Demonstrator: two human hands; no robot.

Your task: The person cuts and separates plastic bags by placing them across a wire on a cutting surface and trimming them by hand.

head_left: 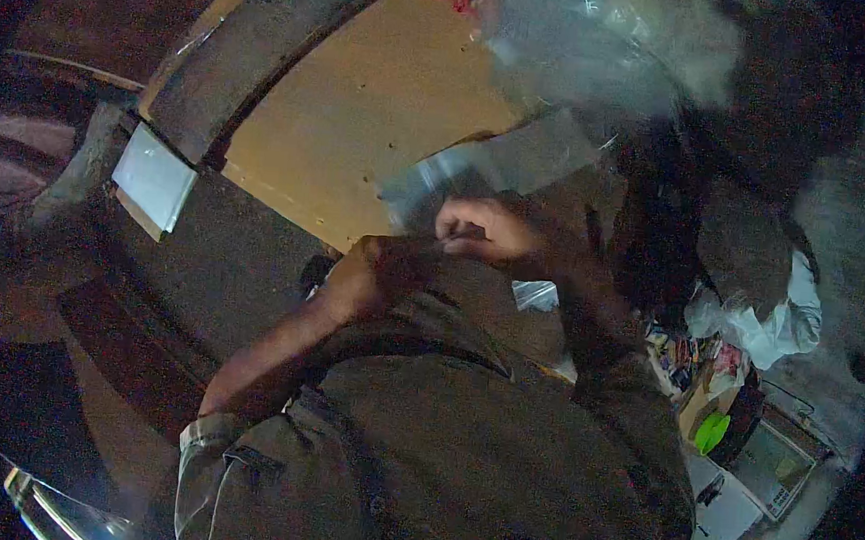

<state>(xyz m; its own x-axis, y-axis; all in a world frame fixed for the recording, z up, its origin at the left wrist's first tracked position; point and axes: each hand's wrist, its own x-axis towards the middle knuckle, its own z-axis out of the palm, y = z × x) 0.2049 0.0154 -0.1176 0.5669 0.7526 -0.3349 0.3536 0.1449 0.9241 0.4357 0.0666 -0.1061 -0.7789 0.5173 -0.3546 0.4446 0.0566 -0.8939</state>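
Observation:
My left hand (374,274) is in front of my body, its fingers dark and blurred beside my other hand. My right hand (487,231) has its fingers curled together in a pinch close to it; whatever lies between them is too small to make out. Just beyond the hands, a clear plastic sheet or bag (520,161) lies over the edge of a tan board (348,114). A small clear plastic packet (535,296) is below my right hand.
A large clear plastic bag (609,42) is at the top. At the left, a white flat box (155,176) sits near a curved dark edge. On the right are crumpled white plastic (785,325), a bright green item (710,432) and a framed box (772,469).

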